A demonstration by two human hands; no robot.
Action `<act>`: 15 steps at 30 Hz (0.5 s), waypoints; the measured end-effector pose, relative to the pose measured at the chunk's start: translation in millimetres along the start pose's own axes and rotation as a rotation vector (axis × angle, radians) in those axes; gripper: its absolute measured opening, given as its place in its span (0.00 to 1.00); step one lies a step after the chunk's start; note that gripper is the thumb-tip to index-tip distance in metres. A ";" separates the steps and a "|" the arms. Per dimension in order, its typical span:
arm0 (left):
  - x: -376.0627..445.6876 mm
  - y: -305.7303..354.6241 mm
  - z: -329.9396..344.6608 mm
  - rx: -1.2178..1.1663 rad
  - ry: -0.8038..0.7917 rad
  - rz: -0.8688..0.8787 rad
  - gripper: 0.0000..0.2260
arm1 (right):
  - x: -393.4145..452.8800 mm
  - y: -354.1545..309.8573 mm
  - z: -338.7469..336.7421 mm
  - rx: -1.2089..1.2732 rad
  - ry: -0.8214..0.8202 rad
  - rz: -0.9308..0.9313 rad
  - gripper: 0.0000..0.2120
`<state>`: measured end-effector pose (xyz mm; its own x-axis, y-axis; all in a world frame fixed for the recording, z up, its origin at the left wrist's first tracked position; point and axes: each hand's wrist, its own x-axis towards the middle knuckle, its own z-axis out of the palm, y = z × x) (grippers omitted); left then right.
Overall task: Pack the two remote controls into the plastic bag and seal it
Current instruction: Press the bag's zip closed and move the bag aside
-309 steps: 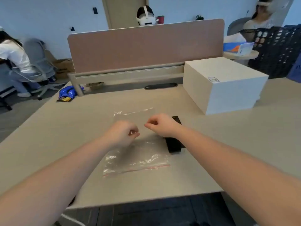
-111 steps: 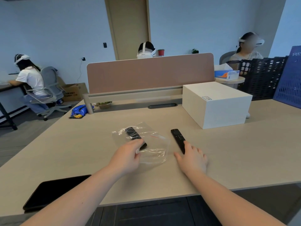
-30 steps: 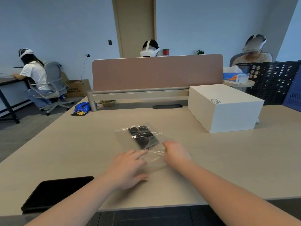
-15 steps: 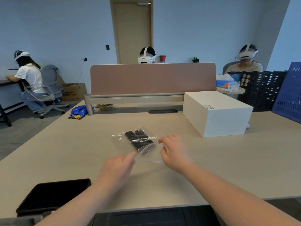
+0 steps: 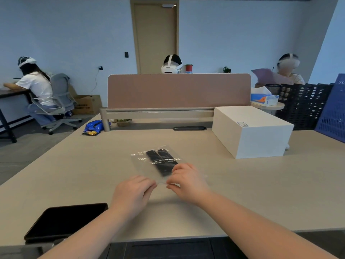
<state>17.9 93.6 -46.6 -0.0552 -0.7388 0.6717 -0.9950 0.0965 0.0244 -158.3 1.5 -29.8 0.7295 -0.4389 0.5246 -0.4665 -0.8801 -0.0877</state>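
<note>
A clear plastic bag (image 5: 141,163) lies on the beige desk in front of me. Two black remote controls (image 5: 161,161) lie side by side inside it, pointing away from me. My left hand (image 5: 132,193) pinches the bag's near edge from the left. My right hand (image 5: 186,181) pinches the same edge from the right. The two sets of fingertips nearly meet over the bag's mouth, which my fingers partly hide.
A black tablet (image 5: 63,220) lies at the desk's near left corner. A white box (image 5: 252,131) stands at the right, behind it dark and blue crates (image 5: 334,109). A pink divider (image 5: 179,90) closes the far edge. Several people sit beyond.
Both remotes have gone into the bag. My hands have drawn closer together on the bag's near edge, and the bag lies flatter on the desk.
</note>
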 end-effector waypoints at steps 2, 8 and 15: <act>0.0 -1.0 1.5 -0.021 0.020 0.006 0.19 | 0.4 -1.7 1.4 0.001 -0.024 0.006 0.03; 1.7 -1.4 3.7 -0.043 0.019 0.004 0.13 | 0.6 -6.3 6.5 0.023 0.010 0.029 0.04; 3.6 0.1 0.8 -0.049 0.005 -0.001 0.13 | 2.7 -10.6 9.7 0.030 0.083 0.009 0.04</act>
<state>17.5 90.4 -44.8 -0.0535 -0.7359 0.6749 -0.9899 0.1281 0.0612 -146.6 7.9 -35.6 0.6812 -0.4312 0.5916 -0.4566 -0.8819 -0.1172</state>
